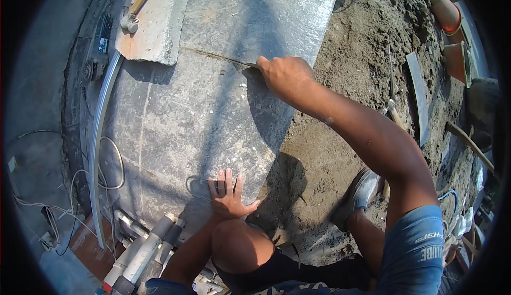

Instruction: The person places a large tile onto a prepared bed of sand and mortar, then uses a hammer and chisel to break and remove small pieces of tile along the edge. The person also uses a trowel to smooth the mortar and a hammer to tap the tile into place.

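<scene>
My right hand [287, 76] is closed round a thin, dark, blade-like tool [252, 65], mostly hidden by the fingers. Its tip rests at a narrow groove [215, 56] that crosses a wide grey stone-like slab [170, 114]. Near the slab's lower edge my left hand [229, 196] lies flat with its fingers spread, holding nothing. Small pale chips are scattered over the surface. A rough-edged concrete piece [151, 34] sits on the upper left of the slab, and a hammer [129, 24] with a yellow handle lies on it.
Loose soil [346, 76] borders the slab's right side, with a flat metal strip [418, 95] and another hammer [394, 111]. Terracotta pots [444, 11] stand at the far right. A long metal rail [99, 140], cables [74, 188] and stacked pipes [141, 255] line the left.
</scene>
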